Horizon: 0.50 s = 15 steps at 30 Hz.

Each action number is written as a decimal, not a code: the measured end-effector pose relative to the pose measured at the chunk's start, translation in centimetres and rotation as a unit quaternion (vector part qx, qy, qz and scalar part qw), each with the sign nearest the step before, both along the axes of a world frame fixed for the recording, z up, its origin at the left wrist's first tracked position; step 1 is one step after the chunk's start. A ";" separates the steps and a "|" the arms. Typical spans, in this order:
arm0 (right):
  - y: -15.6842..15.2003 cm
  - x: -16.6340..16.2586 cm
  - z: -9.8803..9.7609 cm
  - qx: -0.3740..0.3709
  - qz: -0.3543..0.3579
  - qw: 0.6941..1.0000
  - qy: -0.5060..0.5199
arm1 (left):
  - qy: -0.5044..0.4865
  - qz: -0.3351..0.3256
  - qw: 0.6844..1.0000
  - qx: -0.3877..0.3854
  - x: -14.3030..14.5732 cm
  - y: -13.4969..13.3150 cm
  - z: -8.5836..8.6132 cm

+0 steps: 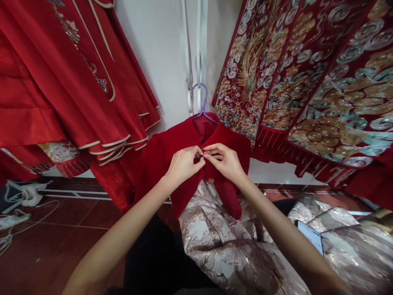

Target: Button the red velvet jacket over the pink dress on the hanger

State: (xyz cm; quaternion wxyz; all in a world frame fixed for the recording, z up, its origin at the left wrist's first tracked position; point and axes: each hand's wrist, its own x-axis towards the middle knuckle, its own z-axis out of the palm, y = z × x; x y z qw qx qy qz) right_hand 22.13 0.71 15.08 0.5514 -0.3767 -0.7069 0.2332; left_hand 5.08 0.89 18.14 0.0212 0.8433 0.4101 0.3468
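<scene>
A short red jacket hangs on a purple hanger in front of me. At its front opening, just below the collar, my left hand and my right hand meet with fingertips pinched. Both are closed on a small red fastener with shiny trim, partly hidden by the fingers. Lower on the jacket front sits another beaded fastener. Beneath the jacket spreads pale, shiny brocade fabric.
Red garments with light piping hang at the left. Richly embroidered red garments hang at the right. White rack bars run down the wall. A phone rests on the brocade; a white cable lies on the floor.
</scene>
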 end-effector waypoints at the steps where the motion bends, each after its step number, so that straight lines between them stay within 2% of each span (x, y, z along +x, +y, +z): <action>1: 0.0 0.0 0.0 0.002 -0.007 1.000 -0.003 | 0.008 -0.001 1.000 0.003 0.0 0.0 0.1; 12: 0.4 0.2 0.4 -0.018 -0.016 1.000 0.012 | 0.102 -0.006 0.994 0.049 0.3 0.1 0.8; 15: 0.4 -0.1 0.1 0.005 -0.008 1.000 0.003 | 0.063 -0.032 0.997 0.029 0.2 -0.3 0.2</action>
